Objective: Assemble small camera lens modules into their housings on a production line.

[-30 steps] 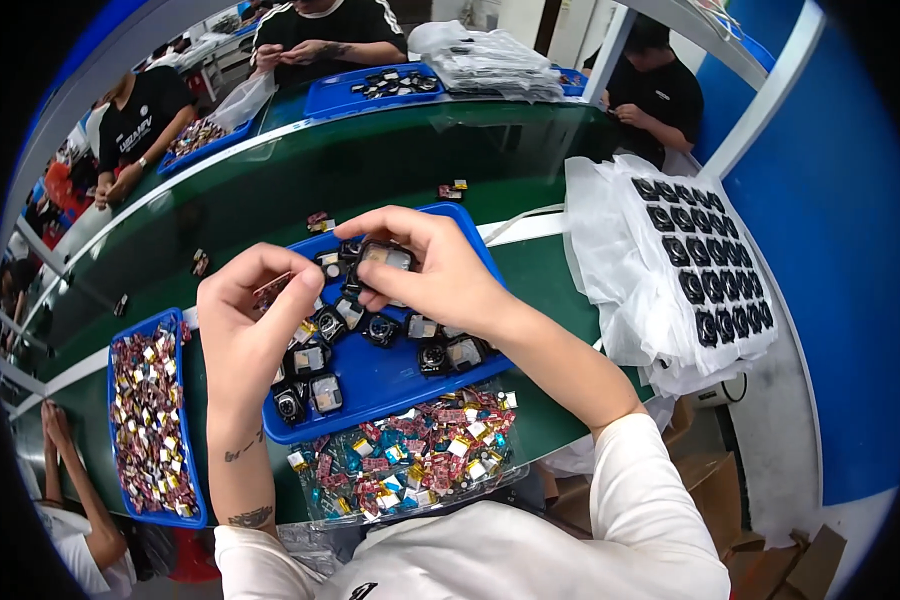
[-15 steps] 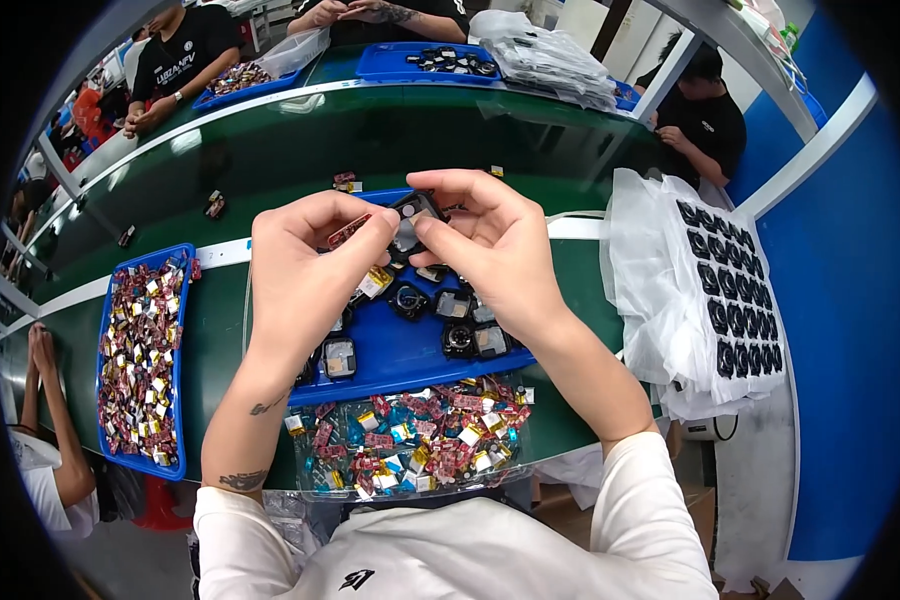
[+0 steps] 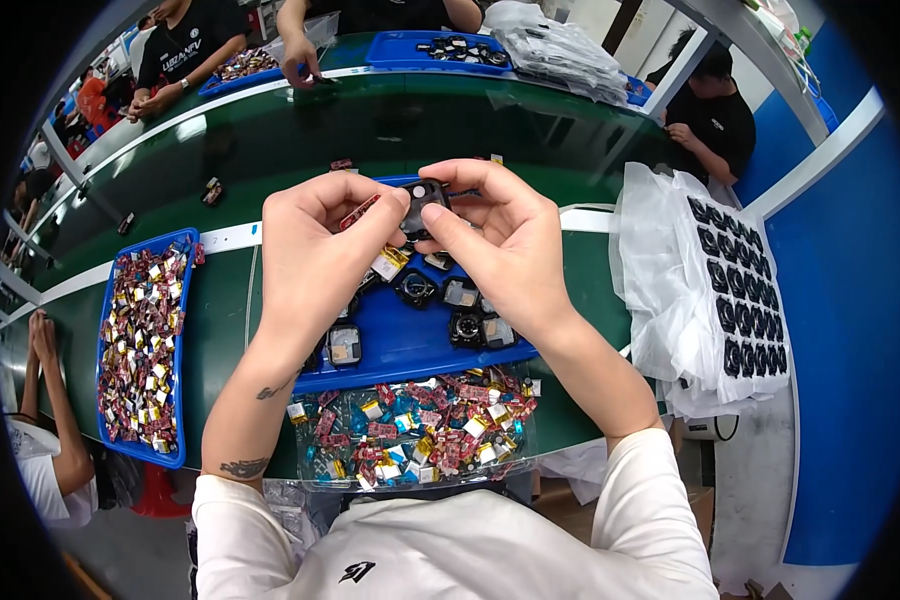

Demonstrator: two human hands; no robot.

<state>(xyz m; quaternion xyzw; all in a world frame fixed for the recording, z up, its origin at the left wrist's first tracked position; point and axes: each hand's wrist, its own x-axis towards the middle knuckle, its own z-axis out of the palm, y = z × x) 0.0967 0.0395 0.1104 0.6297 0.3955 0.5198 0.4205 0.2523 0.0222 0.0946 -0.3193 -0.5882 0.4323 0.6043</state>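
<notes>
Above the blue tray (image 3: 400,362), both hands pinch a black watch case (image 3: 427,192). My left hand (image 3: 315,245) grips its left side with thumb and forefinger. My right hand (image 3: 510,240) presses its thumb on the lower face, with the fingers curled behind the right side. A small round grey spot shows on that face. A red circuit board (image 3: 360,211) shows at my left fingers; whether it is joined to the case is hidden. Beneath lie a white-and-yellow battery (image 3: 390,263), a round-dial watch case (image 3: 415,287) and an open case with a grey inside (image 3: 344,345).
Nearest me, a clear plastic tray (image 3: 310,470) holds circuit boards and batteries. A blue tray (image 3: 181,345) at left is heaped with more. At right, black cases (image 3: 745,290) stand in rows on white sheeting (image 3: 660,270). Co-workers sit across the green belt (image 3: 470,120).
The case's visible face has gone from pale grey to mostly black, and my right thumb has shifted on it. Across the belt, a co-worker's hand has come down towards the belt's edge.
</notes>
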